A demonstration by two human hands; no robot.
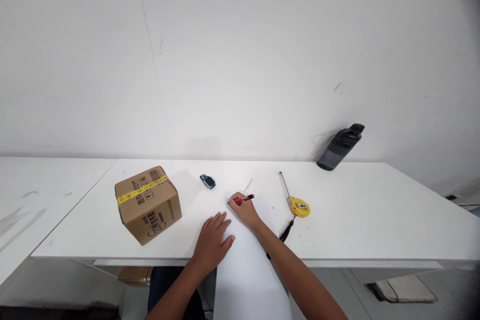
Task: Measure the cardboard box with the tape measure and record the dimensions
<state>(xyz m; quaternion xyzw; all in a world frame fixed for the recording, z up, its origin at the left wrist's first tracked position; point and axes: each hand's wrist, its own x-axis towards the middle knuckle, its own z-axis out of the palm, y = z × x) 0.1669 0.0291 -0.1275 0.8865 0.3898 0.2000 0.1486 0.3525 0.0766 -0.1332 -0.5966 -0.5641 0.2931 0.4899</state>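
A red and black pen (245,199) is pinched in my right hand (243,209), its tip down at the top part of a long white sheet of paper (249,280). Small marks show on the sheet by the pen tip, too small to read. My left hand (213,240) lies flat with fingers spread at the sheet's left edge. The paper runs over the table's front edge toward me. To the right of my right hand lies a yellow tape measure (299,207) with some blade pulled out and a black strap.
A taped cardboard box (150,205) stands at the left on the white table (356,220). A small dark blue device (207,181) lies behind my hands. A black bottle (340,147) stands at the back right by the wall. Another box (135,275) is under the table.
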